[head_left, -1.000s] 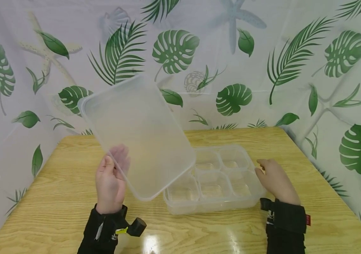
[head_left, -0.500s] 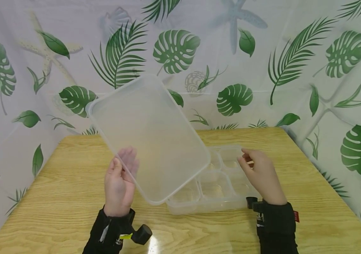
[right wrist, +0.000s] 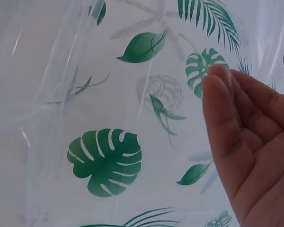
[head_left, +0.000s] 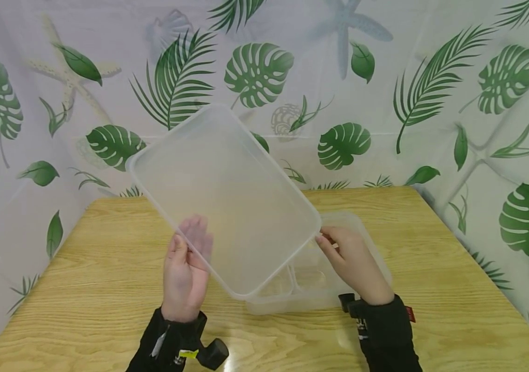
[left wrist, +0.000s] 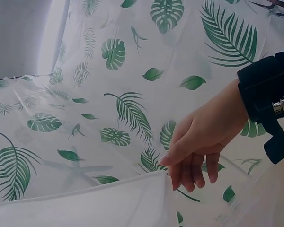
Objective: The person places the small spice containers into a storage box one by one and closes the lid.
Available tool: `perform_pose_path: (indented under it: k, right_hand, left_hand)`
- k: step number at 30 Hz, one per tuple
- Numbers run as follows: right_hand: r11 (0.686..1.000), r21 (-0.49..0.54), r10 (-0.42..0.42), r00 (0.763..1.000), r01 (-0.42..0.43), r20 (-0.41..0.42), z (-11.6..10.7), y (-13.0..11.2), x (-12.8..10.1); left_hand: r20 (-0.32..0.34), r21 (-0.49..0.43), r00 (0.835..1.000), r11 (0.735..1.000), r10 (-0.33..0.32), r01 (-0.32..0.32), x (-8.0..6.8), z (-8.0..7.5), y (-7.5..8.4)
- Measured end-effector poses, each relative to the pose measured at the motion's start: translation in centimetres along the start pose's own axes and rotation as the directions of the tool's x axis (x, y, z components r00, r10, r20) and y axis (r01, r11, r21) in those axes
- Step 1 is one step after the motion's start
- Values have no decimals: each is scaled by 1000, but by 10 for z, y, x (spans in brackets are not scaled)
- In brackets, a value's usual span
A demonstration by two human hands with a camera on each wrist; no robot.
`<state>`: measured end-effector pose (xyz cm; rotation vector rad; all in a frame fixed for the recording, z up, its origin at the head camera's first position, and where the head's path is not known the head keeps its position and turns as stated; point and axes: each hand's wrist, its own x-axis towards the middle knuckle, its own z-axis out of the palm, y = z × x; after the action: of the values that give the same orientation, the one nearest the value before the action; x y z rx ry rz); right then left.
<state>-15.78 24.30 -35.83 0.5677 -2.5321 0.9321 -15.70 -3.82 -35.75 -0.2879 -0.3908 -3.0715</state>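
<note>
My left hand (head_left: 185, 279) holds a translucent plastic lid (head_left: 227, 201) by its lower left edge, thumb in front. The fingers behind show through the lid. At the lid's right corner, my right hand (head_left: 355, 263) pinches the edge between thumb and fingers. Raised and tilted, the lid hides much of a clear plastic box (head_left: 283, 304) with compartments on the table. In the left wrist view, a hand's thumb and fingers meet a corner of the whitish lid (left wrist: 109, 203). Thumb and fingertips close together appear in the right wrist view.
The wooden table (head_left: 78, 289) reaches back to a white curtain (head_left: 376, 31) printed with green leaves and sea shapes. Curtain hangs on both sides as well. Small black devices sit on the wrists, one of them (head_left: 213, 354) by the left cuff.
My right hand has moved left from beside the box to the lid's corner and taken hold of it. The left hand has shifted right, carrying the lid farther over the box.
</note>
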Motion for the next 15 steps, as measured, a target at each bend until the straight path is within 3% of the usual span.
perform_pose_path:
  k: [9, 15]
  right_hand:
    - [998, 12, -59, 998, 58, 33, 11, -13, 3]
    - [996, 45, -73, 997, 71, 39, 19, -21, 3]
  left_hand:
    - [57, -57, 998, 998, -18, 21, -2, -1, -1]
    - [99, -58, 995, 998, 17, -11, -2, -1, -2]
